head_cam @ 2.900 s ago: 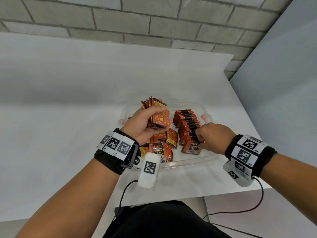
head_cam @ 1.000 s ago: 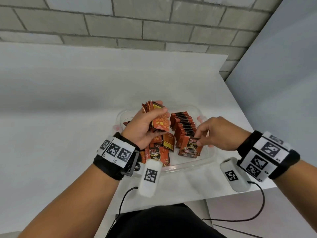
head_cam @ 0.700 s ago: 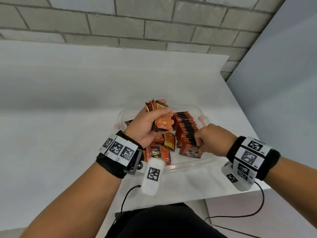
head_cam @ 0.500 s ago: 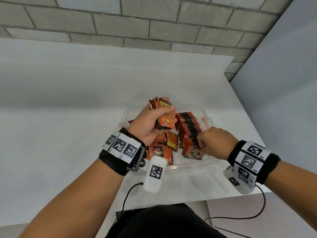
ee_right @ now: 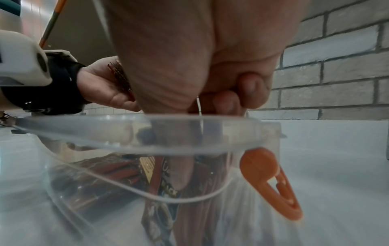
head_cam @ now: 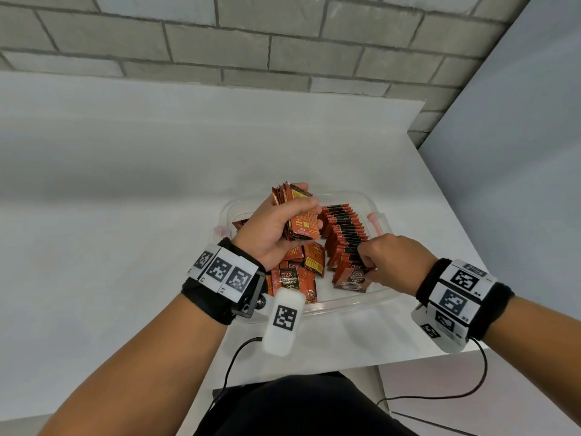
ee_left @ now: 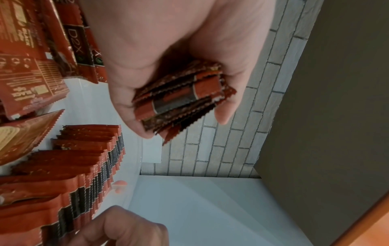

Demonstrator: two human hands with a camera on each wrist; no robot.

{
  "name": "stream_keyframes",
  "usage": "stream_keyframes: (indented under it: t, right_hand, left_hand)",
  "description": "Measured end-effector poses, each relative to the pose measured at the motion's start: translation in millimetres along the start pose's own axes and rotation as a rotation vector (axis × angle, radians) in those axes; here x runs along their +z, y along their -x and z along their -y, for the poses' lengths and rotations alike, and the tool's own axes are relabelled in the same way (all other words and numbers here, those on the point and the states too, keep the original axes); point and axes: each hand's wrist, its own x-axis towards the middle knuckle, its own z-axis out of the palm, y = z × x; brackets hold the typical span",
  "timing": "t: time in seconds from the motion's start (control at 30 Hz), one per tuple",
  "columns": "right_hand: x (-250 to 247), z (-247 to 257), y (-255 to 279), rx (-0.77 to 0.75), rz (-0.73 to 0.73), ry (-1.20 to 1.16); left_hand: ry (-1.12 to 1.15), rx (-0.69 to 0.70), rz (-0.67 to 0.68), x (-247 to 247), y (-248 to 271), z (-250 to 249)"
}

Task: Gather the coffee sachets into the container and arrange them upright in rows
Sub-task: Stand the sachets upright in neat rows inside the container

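A clear plastic container (head_cam: pixel 355 302) sits near the table's front right corner. Inside it on the right, a row of red-and-black coffee sachets (head_cam: pixel 342 234) stands on edge. Loose sachets (head_cam: pixel 292 281) lie flat on the left. My left hand (head_cam: pixel 300 202) grips a stack of sachets (head_cam: pixel 301 221) above the container; the left wrist view shows the stack (ee_left: pixel 181 99) edge-on between thumb and fingers. My right hand (head_cam: pixel 369 261) is curled at the row's near end, pinching the front sachet (head_cam: pixel 352 278). In the right wrist view, its thumb reaches down behind the container wall (ee_right: pixel 147 146).
Orange latches (head_cam: pixel 375 220) stick out from the container's sides, one close to my right wrist (ee_right: pixel 267 183). The white table (head_cam: pixel 125 215) meets a brick wall (head_cam: pixel 283 42) behind. Its right edge drops off beside a grey panel (head_cam: pixel 518 184). Cables hang below the front edge.
The right hand brought a sachet held flat in front of the row up against the row's near end and stays pinched there. The left hand keeps its stack, barely moved.
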Motion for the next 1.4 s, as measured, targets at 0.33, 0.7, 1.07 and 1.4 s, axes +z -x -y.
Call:
stream_keyframes:
  t: [0.33, 0.7, 1.07, 1.4]
  right_hand:
    - [6, -4, -3, 0.018, -0.007, -0.081]
    - [-55, 8, 1, 0.049, -0.393, -0.876]
    - [-62, 0, -13, 0.018, -0.648, -1.126]
    - [-47, 11, -4, -0.189, -0.425, -0.898]
  left_hand:
    - [0.043, -0.034, 0.011, -1, -4, 6]
    - [0.021, -0.057, 0.149, -1, -4, 8]
    - [0.049, -0.042, 0.038, -6, -5, 4]
    - [0.141, -0.017, 0.067, -3, -8, 5]
